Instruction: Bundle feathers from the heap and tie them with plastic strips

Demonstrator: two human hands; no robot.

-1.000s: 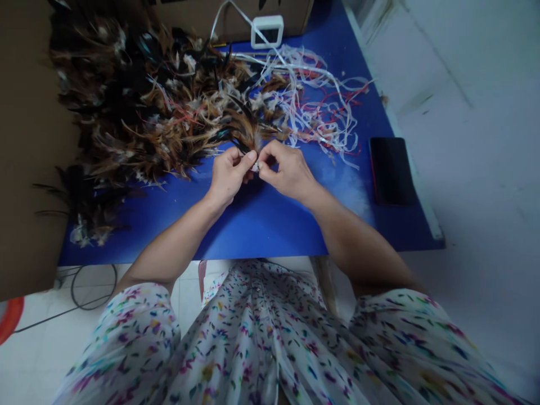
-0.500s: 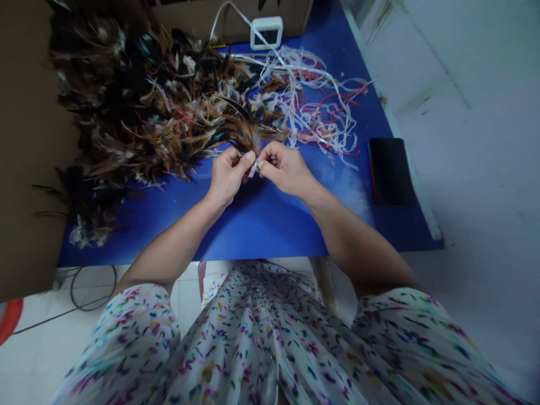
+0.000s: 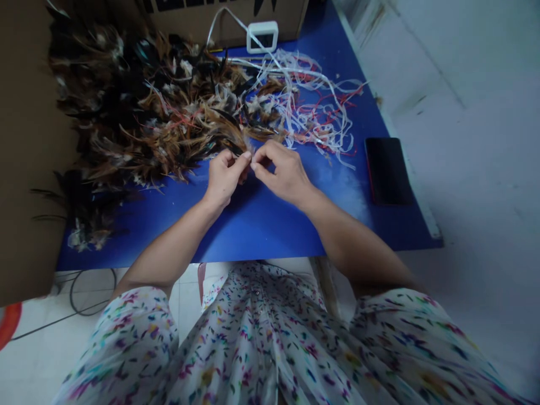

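Note:
My left hand [image 3: 224, 177] pinches the base of a small bunch of brown and dark feathers [image 3: 239, 136] between thumb and forefinger. The feather tips point up and to the left, over the edge of the large feather pile [image 3: 139, 107]. Right beside it, the thumb and forefinger of my right hand [image 3: 286, 173] come together at the bunch's base. What lies between those fingertips is too small to make out. Tangled white and red ribbon strips [image 3: 312, 112] lie just beyond my right hand.
A black phone [image 3: 388, 170] lies at the right of the blue table [image 3: 261, 230]. At the back, a white device with a dark screen [image 3: 262, 37] stands before a cardboard box [image 3: 223, 22]. More cardboard [image 3: 25, 152] rises at the left, near a dark feather clump [image 3: 90, 214].
The small white strip seen between my fingertips is no longer visible. My right hand has shifted slightly left and turned, its fingers more arched. My left hand keeps its pinch.

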